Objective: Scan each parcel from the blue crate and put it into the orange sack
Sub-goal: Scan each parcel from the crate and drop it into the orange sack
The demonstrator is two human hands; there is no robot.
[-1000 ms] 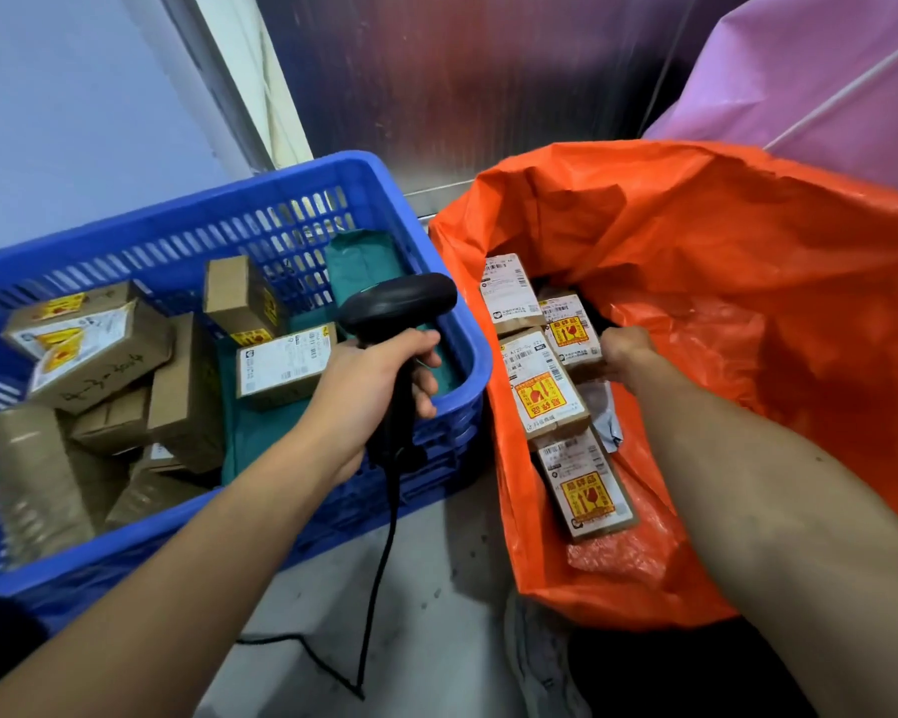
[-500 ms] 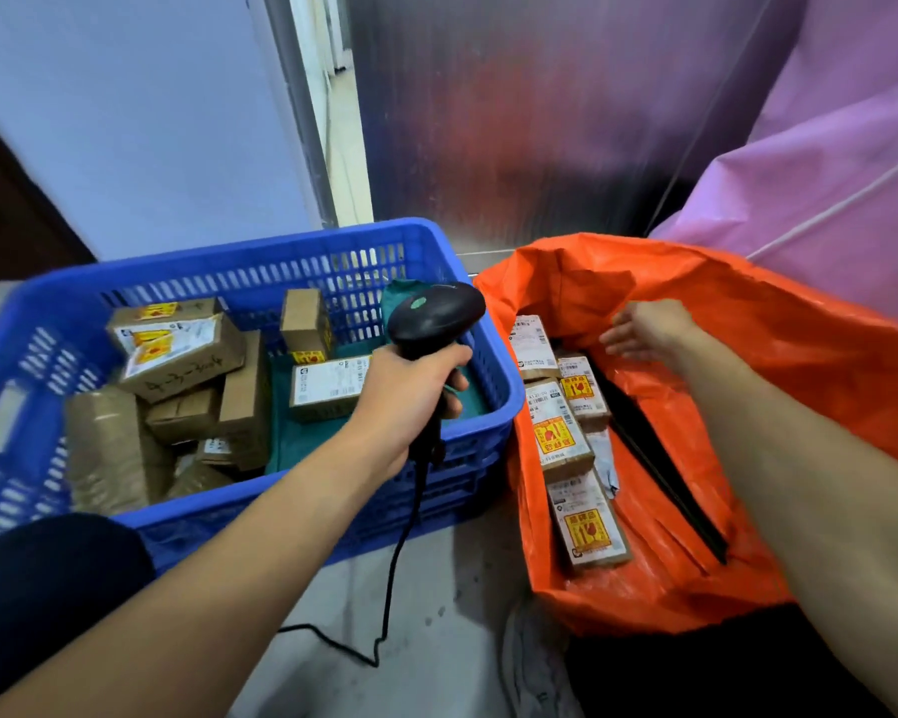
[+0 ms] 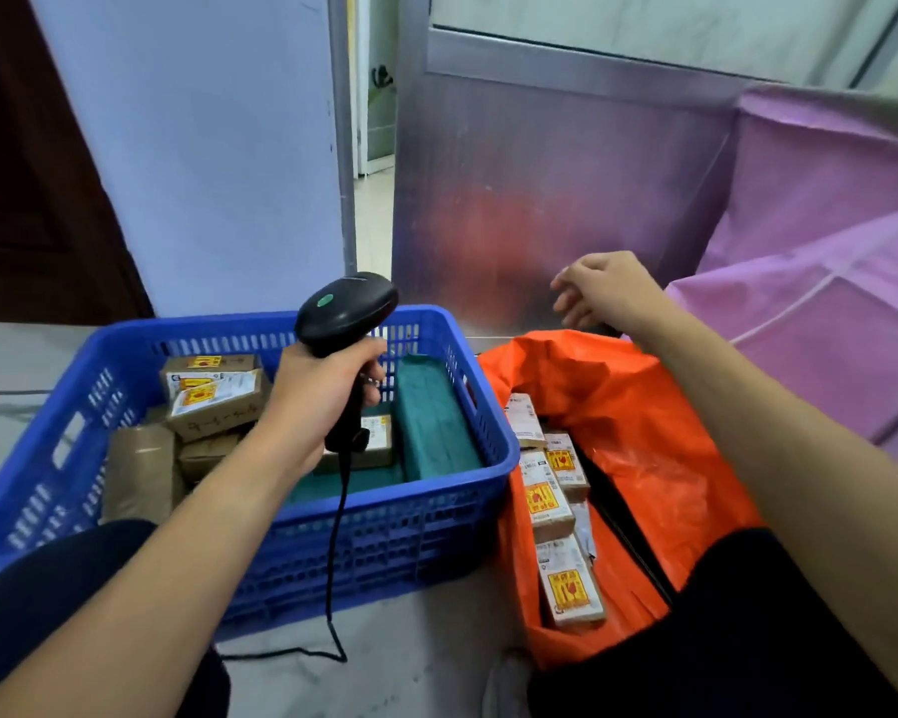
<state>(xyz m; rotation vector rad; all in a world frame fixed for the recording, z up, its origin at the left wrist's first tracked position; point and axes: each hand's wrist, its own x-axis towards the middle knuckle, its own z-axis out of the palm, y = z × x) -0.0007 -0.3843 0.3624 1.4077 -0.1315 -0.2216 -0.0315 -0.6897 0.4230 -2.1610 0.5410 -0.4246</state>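
- Right hand (image 3: 600,290): a second ago it was down among the boxes in the orange sack (image 3: 654,406). Now it is up and clear, above the sack's far edge, with fingers loosely curled and nothing in them.
- My read is that the drop-off is done and this hand is free for the next pick.
- Parcels in the sack (image 3: 546,502): four or five labelled boxes lie in a row below the right hand and nearer the body, along the sack's crate-side wall.
- Left hand (image 3: 317,401): unchanged, wrapped round the handle of the scanner (image 3: 346,313), held over the blue crate (image 3: 384,536) with the scanner head pointing away from the body.
- Parcels left in the crate (image 3: 213,396): a stack of brown boxes sits to the left of the scanner hand. One small box (image 3: 377,440) lies just beyond and below that hand, partly hidden by the handle. So the task is well short of finished.
- Green liner (image 3: 431,412): this shows bare to the right of the scanner hand, between it and the sack.
- Obstacles: to reach the stack, the right hand must cross the crate rim and the left forearm. The scanner cable (image 3: 335,562) hangs down over the crate's front wall, so it could snag.
- Surroundings: a metal panel (image 3: 540,173) stands behind the right hand, and a purple fabric bin (image 3: 825,313) is to its right.
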